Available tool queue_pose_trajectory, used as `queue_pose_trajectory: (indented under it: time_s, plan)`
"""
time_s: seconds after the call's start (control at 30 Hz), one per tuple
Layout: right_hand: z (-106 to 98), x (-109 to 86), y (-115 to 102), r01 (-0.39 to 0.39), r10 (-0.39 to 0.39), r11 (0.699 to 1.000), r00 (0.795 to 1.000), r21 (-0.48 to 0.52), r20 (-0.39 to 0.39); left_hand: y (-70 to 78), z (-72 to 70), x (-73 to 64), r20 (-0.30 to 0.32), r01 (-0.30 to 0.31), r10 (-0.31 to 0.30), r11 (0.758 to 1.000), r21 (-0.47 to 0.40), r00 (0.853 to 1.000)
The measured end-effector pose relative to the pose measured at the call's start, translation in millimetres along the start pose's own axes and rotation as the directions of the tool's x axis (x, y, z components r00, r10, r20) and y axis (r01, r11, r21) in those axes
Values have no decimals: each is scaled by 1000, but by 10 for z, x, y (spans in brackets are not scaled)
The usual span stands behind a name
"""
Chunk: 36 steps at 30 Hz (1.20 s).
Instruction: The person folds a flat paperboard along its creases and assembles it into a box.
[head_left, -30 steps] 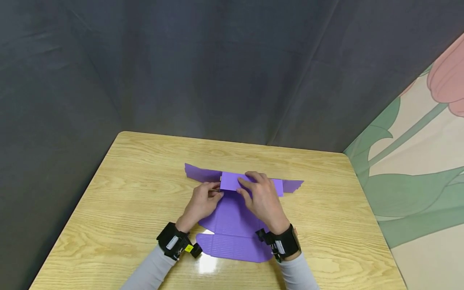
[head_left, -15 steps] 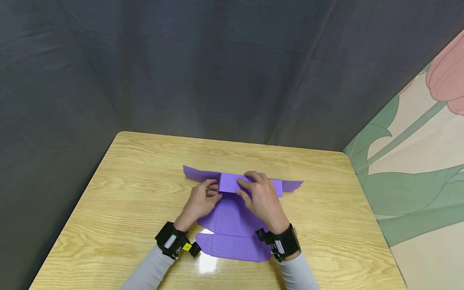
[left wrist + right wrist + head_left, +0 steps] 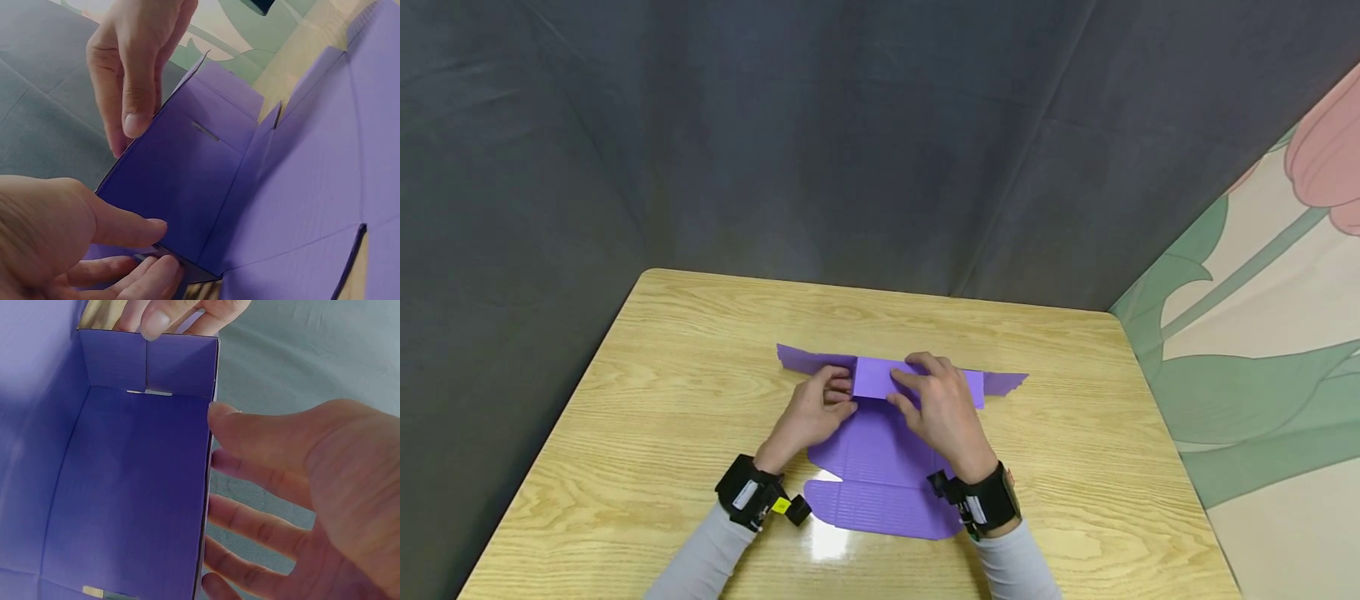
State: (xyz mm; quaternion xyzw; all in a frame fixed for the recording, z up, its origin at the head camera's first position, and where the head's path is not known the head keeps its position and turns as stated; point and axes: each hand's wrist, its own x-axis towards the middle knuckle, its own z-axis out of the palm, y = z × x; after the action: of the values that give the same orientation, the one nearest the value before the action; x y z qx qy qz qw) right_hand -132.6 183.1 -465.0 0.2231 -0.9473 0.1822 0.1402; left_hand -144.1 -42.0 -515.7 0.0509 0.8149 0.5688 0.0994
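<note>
A partly folded purple cardboard box [image 3: 891, 450] lies on the table, its far side folded up into a raised panel [image 3: 872, 379]. At that panel's left end, my left hand [image 3: 812, 408] pinches the short end flap [image 3: 112, 362] between thumb and fingers. My right hand [image 3: 943, 408] rests on the raised panel, fingers spread over its outer face and thumb tip at its edge in the right wrist view. Side strips stick out beyond both ends, a left strip [image 3: 811, 360] and a right strip [image 3: 1004, 383]. Slots show along the fold lines.
The box stands on a wood-grain table [image 3: 655, 400]. A dark curtain [image 3: 850, 150] hangs behind the table, and a flower-patterned cloth [image 3: 1262, 358] is on the right. Toward the front, the box's near flap [image 3: 887, 510] lies flat.
My left hand has shifted slightly left, its fingers moving along the panel's end. The left strip has dipped and moved a little left. My right hand stays nearly still on the panel.
</note>
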Motion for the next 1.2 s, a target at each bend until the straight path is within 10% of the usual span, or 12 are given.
queue_pose_trajectory:
  time_s: [0.37, 0.5, 0.63, 0.73, 0.8, 0.93, 1.2]
  plan:
    - [6, -5, 16, -3, 3, 1000, 1000, 2, -7, 140, -146, -51, 37, -20, 19, 1000, 13, 999]
    - [7, -4, 14, -2, 2, 1000, 1000, 3, -8, 210, -286, -79, -22, -115, 117, 990, 79, 993]
    - [6, -2, 10, -2, 2, 1000, 1000, 9, -7, 194, -451, -51, -200, -297, 341, 929, 220, 919]
    - [5, -3, 6, -1, 1, 1000, 1000, 11, -7, 129, -550, -19, -303, -319, 455, 857, 405, 837]
    - [4, -5, 4, 0, 0, 1000, 1000, 10, -7, 78, -599, -2, -306, -290, 477, 819, 496, 824]
    - [4, -11, 0, 1, -1, 1000, 1000, 14, -7, -4, -660, 19, -228, -269, 460, 781, 564, 858]
    - [2, -8, 1, 0, 0, 1000, 1000, 20, -8, -56, -695, 40, -146, -271, 379, 836, 477, 914]
